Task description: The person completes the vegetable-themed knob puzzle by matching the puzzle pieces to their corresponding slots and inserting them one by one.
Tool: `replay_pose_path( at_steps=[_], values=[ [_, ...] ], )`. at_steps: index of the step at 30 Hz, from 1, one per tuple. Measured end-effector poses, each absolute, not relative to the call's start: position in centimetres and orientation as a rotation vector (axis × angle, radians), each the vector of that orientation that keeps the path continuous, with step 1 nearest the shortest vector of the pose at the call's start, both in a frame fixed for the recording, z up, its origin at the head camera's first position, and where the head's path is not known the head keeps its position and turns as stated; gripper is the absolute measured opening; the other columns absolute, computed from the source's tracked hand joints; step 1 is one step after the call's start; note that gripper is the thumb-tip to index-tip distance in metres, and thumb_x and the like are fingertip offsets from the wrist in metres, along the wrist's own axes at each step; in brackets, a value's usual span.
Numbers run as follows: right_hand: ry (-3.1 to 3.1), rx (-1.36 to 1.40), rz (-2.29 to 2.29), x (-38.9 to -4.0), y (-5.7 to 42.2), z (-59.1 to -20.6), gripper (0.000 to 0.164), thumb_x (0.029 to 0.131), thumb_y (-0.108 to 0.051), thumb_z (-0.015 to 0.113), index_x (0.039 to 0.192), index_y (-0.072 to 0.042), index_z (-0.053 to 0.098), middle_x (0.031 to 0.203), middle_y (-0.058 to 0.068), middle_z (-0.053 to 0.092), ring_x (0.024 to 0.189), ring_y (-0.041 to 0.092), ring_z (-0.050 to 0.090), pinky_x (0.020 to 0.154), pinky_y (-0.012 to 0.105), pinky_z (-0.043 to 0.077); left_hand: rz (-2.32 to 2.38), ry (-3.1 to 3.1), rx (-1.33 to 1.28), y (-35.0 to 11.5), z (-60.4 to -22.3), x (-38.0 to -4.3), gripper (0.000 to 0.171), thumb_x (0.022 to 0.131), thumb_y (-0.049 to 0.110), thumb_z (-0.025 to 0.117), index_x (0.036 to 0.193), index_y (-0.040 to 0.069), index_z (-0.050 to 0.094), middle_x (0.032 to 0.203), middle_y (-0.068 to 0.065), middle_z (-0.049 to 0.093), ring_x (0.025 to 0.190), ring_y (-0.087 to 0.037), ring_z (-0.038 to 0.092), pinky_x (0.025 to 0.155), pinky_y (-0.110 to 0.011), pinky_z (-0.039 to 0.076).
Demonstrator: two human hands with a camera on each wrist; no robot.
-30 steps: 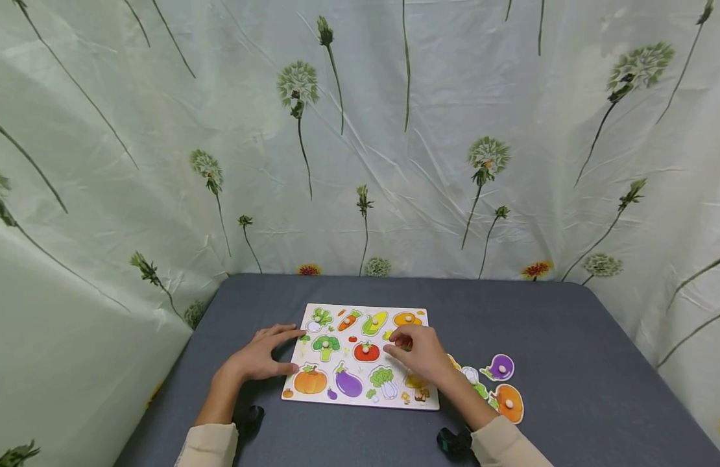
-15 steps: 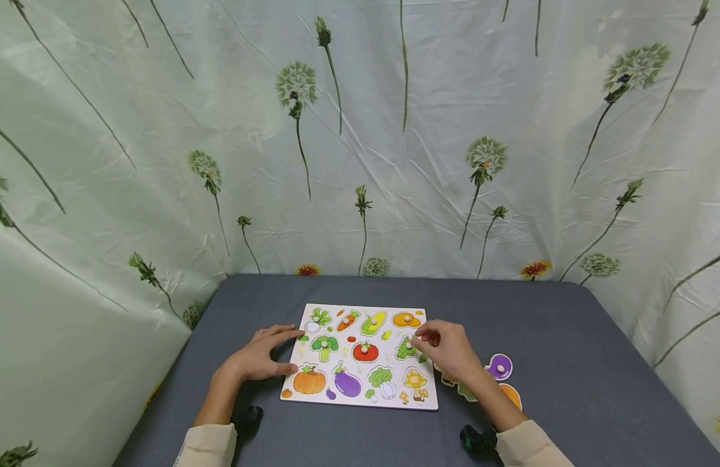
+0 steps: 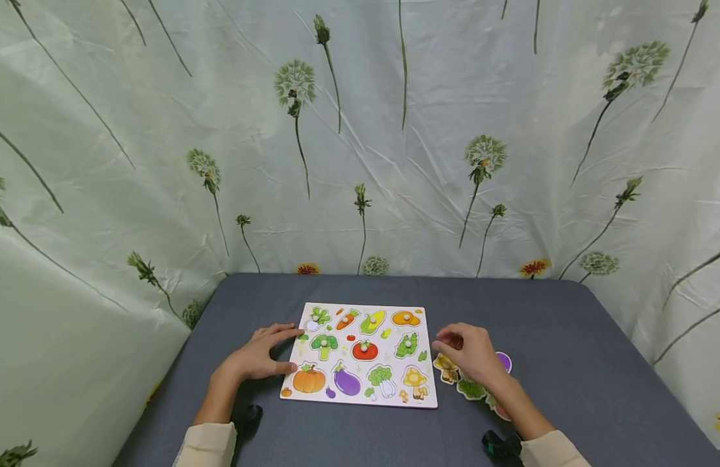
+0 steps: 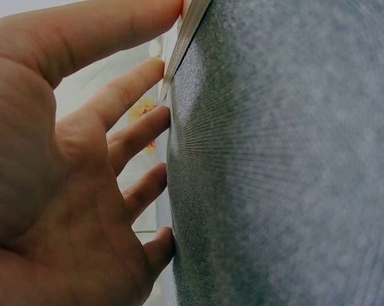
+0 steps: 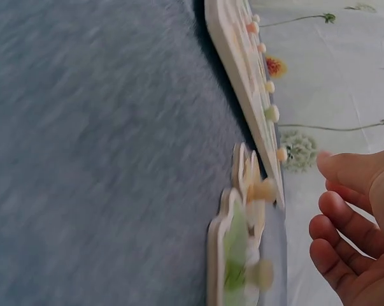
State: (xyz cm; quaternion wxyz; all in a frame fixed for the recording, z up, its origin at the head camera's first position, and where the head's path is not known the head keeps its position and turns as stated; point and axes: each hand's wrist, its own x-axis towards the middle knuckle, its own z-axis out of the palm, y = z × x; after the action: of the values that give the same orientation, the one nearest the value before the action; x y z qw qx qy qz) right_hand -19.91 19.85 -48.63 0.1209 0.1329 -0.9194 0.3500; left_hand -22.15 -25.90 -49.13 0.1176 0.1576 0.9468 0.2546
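Observation:
A vegetable peg puzzle board lies on the dark table. My left hand touches its left edge with fingers spread, thumb at the near part; the left wrist view shows the fingers nearly straight. Pegged pieces sit in the upper two rows, among them tomato and green peas. Knobless pumpkin, eggplant, leafy green and mushroom pictures fill the bottom row. My right hand hovers right of the board, fingers loosely bent, holding nothing. Below it lie a mushroom piece and a leafy green piece.
A purple piece and an orange piece lie beyond, partly hidden by my right forearm. The dark cloth-covered table extends around the board. A flower-printed curtain hangs behind and along the sides.
My right hand has moved off the board's right part toward the loose pieces, uncovering the green peas in their slot. The left hand has stayed at the board's left edge.

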Motion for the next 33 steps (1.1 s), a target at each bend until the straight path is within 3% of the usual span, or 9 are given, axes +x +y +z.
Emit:
replay_pose_path(
  at_steps=[15,33],
  values=[
    [-2.739,0.304,0.969,-18.7,23.6,-48.6,0.010,0.087,-0.015,0.082,0.097,-0.014,0.078,0.086,-0.004,0.072,0.071,0.002,0.058,0.064,0.024,0.050,0.736,2.787,0.452,-26.0,-49.5,-22.2,0.078,0.080,0.045,0.082,0.151,0.025,0.055,0.161,-0.014,0.042,0.147,-0.050,0.032,0.109,-0.076,0.029],
    [-2.780,0.426,0.909,-14.9,28.8,-48.7,0.009,0.086,-0.016,0.083,0.092,-0.019,0.078,0.079,-0.017,0.063,0.065,-0.004,0.050,0.058,0.022,0.045,0.718,2.774,0.430,-25.9,-49.3,-22.2,0.079,0.080,0.047,0.082,0.151,0.026,0.054,0.161,-0.013,0.041,0.148,-0.049,0.030,0.110,-0.077,0.028]
  ],
)
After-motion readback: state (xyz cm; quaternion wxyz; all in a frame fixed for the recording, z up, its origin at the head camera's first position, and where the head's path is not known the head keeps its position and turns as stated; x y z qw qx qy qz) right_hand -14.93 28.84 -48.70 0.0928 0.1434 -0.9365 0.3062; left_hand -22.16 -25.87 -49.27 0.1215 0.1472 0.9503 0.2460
